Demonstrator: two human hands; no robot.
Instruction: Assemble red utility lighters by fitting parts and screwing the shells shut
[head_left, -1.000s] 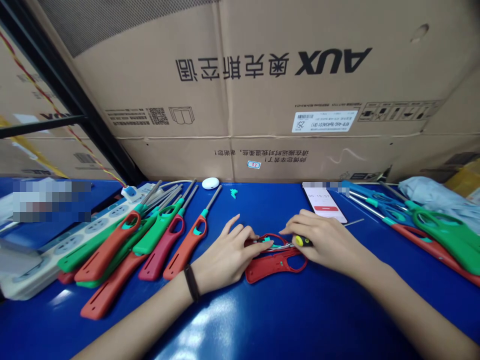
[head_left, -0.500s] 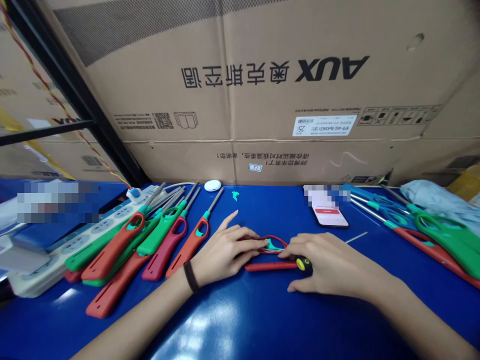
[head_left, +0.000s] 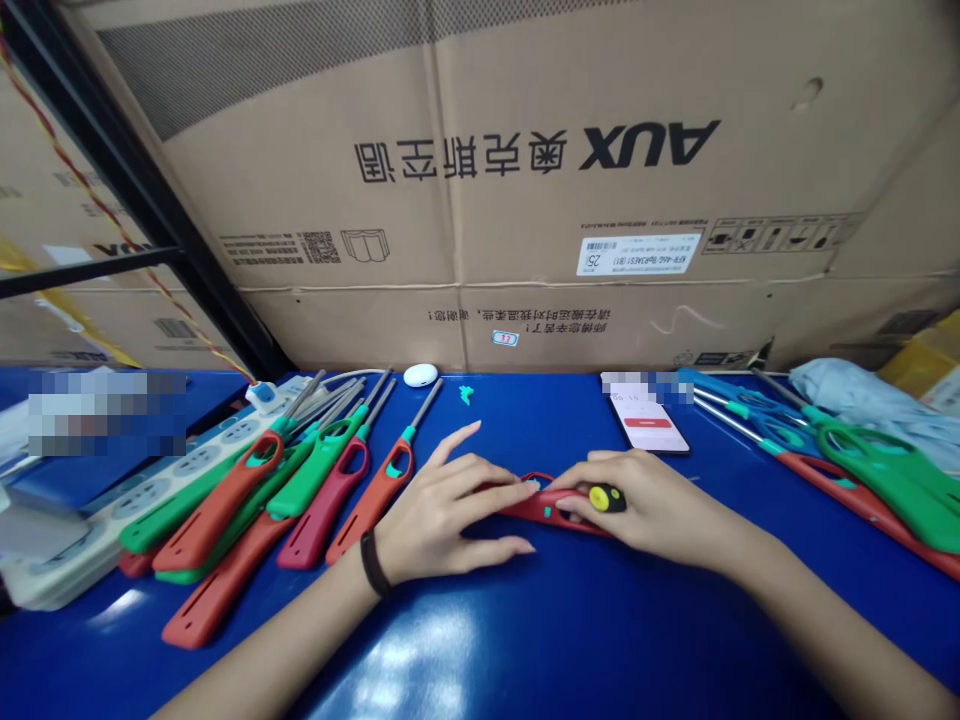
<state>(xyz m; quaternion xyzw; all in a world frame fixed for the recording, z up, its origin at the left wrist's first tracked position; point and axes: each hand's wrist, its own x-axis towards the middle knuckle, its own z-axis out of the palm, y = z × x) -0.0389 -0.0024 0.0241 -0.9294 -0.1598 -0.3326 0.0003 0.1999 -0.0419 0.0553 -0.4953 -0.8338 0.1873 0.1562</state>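
Observation:
A red gas lighter [head_left: 555,512] lies crosswise on the blue table between my hands, a bit of its teal trigger [head_left: 535,484] showing. A red casing half seems to lie over its body; my fingers hide much of the joint. My left hand [head_left: 454,508] presses its fingertips on the left end, with the thumb stretched apart and the little finger raised. My right hand [head_left: 645,502] pinches the right end, fingers closed. Tucked in that same hand is a screwdriver [head_left: 606,498] with a black and yellow handle; its shaft is mostly hidden.
Several red and green lighters [head_left: 307,480] lie at left beside a white power strip [head_left: 142,505]. More lighters [head_left: 862,480] lie at right. A phone [head_left: 646,420], a white case [head_left: 420,375] and a small teal part [head_left: 466,395] lie near a large cardboard box [head_left: 465,220].
The red casing half, which lay in front of the lighter body, is now lifted against it by my right hand. My left thumb has moved off the lighter, towards me.

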